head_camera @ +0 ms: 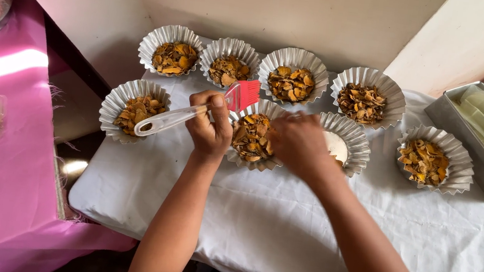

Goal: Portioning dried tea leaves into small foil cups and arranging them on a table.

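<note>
Forearms reach up from six o'clock; the left hand (211, 127) is clamped round the clear handle of a red brush (243, 94), bristles at twelve o'clock over a fluted foil cup (252, 136) of dried chips. It looks light, stiff-handled, soft-tipped; best gripped mid-handle. The right hand (297, 142) rests on that cup, its grip hidden. More cups ring the white-clothed desk (268, 220); a metal tray (483, 149) sits at three o'clock
</note>
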